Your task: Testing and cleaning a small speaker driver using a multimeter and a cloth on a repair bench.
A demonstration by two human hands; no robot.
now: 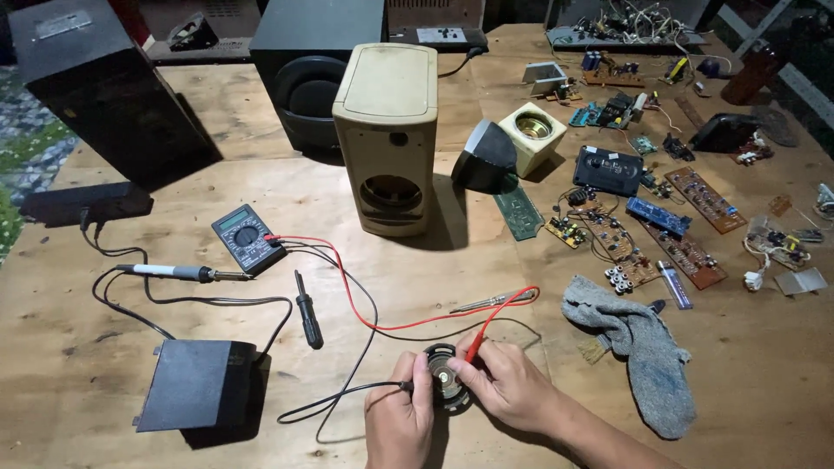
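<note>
— Where did we have the small round speaker driver (446, 378)?

— Low on the wooden bench (434, 287), pinched between both grips, magnet side up.

— And the left hand (398, 421)?

— Its grip was clenched on the black probe (401, 386), tip against the driver's left edge.

— The right hand (508, 382)?

— Fingers closed around the red probe (475, 349), touching the driver's top right. Both leads ran back to the multimeter (248, 238), beside the soldering iron (182, 274).
</note>
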